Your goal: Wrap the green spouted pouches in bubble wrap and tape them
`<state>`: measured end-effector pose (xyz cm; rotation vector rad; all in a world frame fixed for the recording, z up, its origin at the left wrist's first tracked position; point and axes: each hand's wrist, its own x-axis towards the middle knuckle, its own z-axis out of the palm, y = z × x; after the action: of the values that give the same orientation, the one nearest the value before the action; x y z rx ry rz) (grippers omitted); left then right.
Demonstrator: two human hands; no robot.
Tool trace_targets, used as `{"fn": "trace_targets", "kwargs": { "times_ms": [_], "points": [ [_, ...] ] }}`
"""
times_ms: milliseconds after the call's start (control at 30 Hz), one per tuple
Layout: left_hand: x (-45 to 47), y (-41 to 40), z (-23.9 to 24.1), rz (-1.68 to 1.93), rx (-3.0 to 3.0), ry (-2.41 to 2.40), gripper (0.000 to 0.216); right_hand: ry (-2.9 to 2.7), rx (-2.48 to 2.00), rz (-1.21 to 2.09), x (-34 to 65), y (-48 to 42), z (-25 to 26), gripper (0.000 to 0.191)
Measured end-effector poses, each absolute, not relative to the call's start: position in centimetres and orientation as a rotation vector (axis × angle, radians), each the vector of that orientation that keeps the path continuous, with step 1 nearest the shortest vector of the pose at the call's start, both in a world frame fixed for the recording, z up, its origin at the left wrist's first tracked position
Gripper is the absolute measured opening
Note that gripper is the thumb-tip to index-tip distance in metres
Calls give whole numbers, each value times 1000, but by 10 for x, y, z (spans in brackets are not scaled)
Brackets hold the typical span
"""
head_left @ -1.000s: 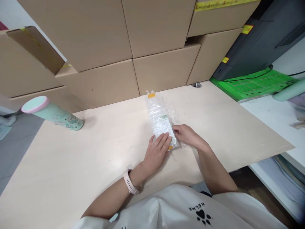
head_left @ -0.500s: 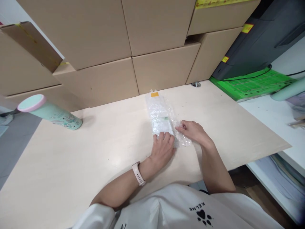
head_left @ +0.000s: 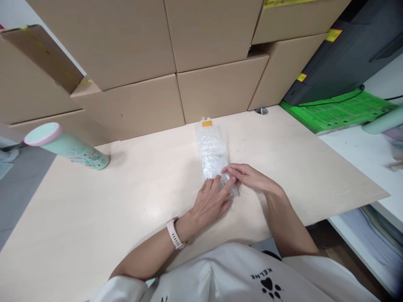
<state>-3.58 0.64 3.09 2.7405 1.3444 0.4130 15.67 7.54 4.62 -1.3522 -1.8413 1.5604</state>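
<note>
Clear bubble wrap is enclosing a flat, pale packet (head_left: 214, 144), which is lying lengthwise on the wood-toned surface (head_left: 110, 209), its far end reaching close to the cardboard boxes (head_left: 220, 88). Orange tape (head_left: 207, 123) is showing at that far end. The left hand (head_left: 210, 200), with a pale pink watch strap (head_left: 174, 233) circling its wrist, is resting palm down over the near end, its fingers loosely spread. The right hand (head_left: 248, 176) is bending its fingers over the packet's right edge, close against the left fingertips; whether it is pinching the film, I cannot tell. A mint-green tumbler (head_left: 78, 151) with a pink rim is standing well apart, towards the left, while a bright green plastic crate (head_left: 340, 111) is lying beyond the right hand
</note>
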Motion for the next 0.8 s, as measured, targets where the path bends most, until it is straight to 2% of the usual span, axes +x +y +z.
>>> {"fn": "trace_targets", "kwargs": {
  "times_ms": [100, 267, 333, 467, 567, 633, 700, 800],
  "points": [
    [-36, 8, 30, 369, 2794, 1346, 43, -1787, -1364, 1563, 159, 78, 42, 40],
    [-36, 8, 25, 399, 2783, 1357, 22, -1846, -1747, 931, 159, 83, 32, 36],
    [-38, 8, 26, 397, 2738, 1339, 19, -1923, -1750, 890, 154, 83, 29, 36],
    [-48, 14, 44, 470, 2522, 1303, 27, -1665, -1510, 1225, 135, 76, 28, 33],
    [-67, 28, 69, 751, 2432, 1258, 37, -1362, -1164, 1609, 121, 68, 34, 37],
    [-83, 41, 86, 918, 2579, 1146, 46, -1343, -988, 1781, 117, 62, 40, 41],
    [-100, 52, 98, 941, 2622, 1159, 52, -1416, -852, 1927, 116, 57, 45, 41],
    [-122, 63, 104, 963, 2378, 1235, 58, -1498, -722, 2011, 119, 52, 47, 41]
  ]
}}
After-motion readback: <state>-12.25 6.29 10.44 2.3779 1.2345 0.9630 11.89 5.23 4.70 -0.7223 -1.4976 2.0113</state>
